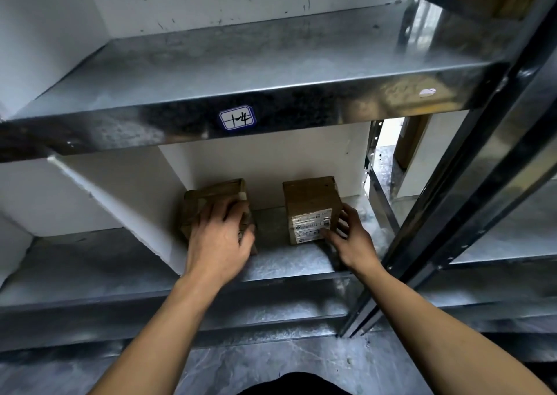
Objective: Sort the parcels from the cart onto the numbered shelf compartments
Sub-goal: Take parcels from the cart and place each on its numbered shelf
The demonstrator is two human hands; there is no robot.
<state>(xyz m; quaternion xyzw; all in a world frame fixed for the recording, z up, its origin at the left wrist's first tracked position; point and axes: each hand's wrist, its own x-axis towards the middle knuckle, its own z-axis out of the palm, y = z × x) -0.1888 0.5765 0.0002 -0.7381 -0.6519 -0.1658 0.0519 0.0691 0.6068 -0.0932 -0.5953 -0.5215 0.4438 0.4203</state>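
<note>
In the lower middle of the frame, two small brown cardboard parcels are seen sitting on a metal shelf (289,262), inside the compartment under the label (237,118) that's stuck on the front edge of the shelf above, a bit left of center. Something like "1-4" is handwritten on it, though the writing is a little blurry.

The left parcel (211,195) is tucked against the white divider panel (126,201) that slants down the left side of the compartment. It's covered by the left hand (218,238), which is laid flat over its top and front with the fingers spread and the thumb wrapped around the right side, so a loose grasp is what it looks like.

The right parcel (310,204) is stood upright, well apart from the other one, with a white shipping sticker (310,225) shown on its front face. The print can't be read. The right hand (349,238) is placed just beside it at center right, with fingers curled around the right edge and the thumb touching the lower front corner near the sticker. Whether it's actually gripped or only touched can't be told.

A dark upright post (452,213) of the rack is seen running diagonally down the right side of the frame. The upper shelf surface (271,54) is scuffed and shiny.
</note>
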